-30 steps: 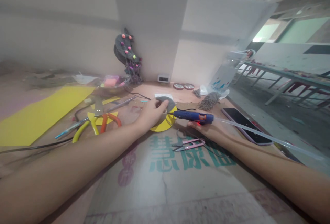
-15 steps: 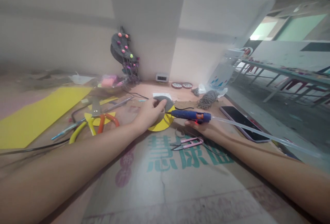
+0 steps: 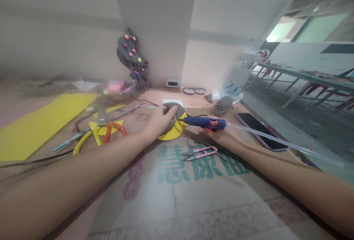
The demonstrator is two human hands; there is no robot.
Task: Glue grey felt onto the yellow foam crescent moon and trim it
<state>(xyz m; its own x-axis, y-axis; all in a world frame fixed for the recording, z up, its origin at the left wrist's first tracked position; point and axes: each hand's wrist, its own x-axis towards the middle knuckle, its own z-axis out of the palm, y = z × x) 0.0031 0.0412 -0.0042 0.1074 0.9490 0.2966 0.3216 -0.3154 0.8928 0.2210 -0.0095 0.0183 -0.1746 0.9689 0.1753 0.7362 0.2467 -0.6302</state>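
My left hand (image 3: 160, 121) pinches a rounded yellow cutout (image 3: 169, 135), whose upper part is covered in grey yarn (image 3: 179, 111). My right hand (image 3: 214, 136) is closed round a blue glue gun (image 3: 203, 122) with an orange part and a small red light. Its nozzle points left and ends at the cutout, close to my left fingers; whether it touches is too small to tell. From the gun's back a long clear glue stick (image 3: 262, 135) runs out to the right. Pink-handled thread snips (image 3: 203, 153) lie just below the gun, beside a loose strand of yarn.
Orange and yellow-handled tools (image 3: 106, 131) and a yellow sheet (image 3: 47, 124) lie left. A phone (image 3: 260, 131) and a bundle of grey yarn (image 3: 222, 106) lie right. At the back stand a small digital clock (image 3: 173, 83) and a grey crescent ornament with coloured balls (image 3: 128, 52).
The view has shifted very slightly. Both hands, the glue gun and the cutout keep nearly the same places relative to each other.
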